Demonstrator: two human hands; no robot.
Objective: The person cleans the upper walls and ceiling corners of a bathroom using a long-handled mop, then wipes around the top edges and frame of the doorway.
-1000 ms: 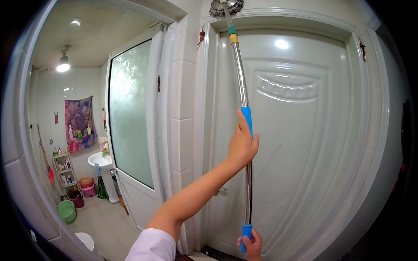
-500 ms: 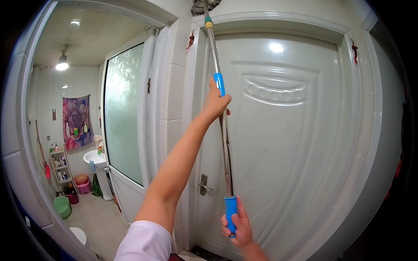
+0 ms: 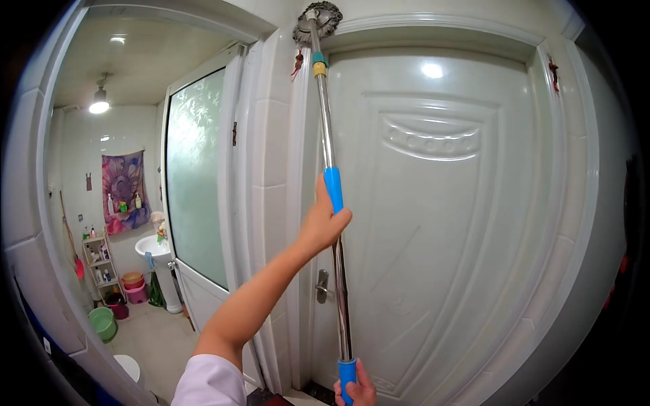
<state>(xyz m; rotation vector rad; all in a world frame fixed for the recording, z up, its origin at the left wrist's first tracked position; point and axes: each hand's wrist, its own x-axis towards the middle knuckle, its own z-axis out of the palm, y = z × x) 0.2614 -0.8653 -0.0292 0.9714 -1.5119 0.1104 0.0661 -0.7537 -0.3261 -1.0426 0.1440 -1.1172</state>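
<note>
Blue grip [image 3: 347,372] at the low end of the mop [image 3: 342,298]: your right hand [image 3: 358,392] is closed around it, thumb across the front, at 6 o'clock in your view. Your white sleeve [image 3: 211,384] sits at 7 o'clock; the bare forearm [image 3: 261,287] rises from it towards 1 o'clock.

Your left hand [image 3: 325,223] is wrapped around the mop at the foot of the upper grip [image 3: 333,189], one finger laid along that grip, thumb to its right. From this hand, your right hand lies near 6 o'clock, the steel pole spanning the gap between them.

Above your left hand, the pole leads through a yellow-and-green collar [image 3: 319,64] to the round grey mop head [image 3: 318,26]. You have that head at 12 o'clock, well apart from both hands, by the upper left corner of the door frame [image 3: 440,26]; contact cannot be confirmed.

Behind the pole is a pale panelled door [image 3: 433,223], its handle [image 3: 323,287] below your left hand. At 9 o'clock a frosted-glass door [image 3: 198,176] stands open. Farther back, you have a washbasin [image 3: 152,247] near 9 and a green bucket [image 3: 103,325] at 8.
</note>
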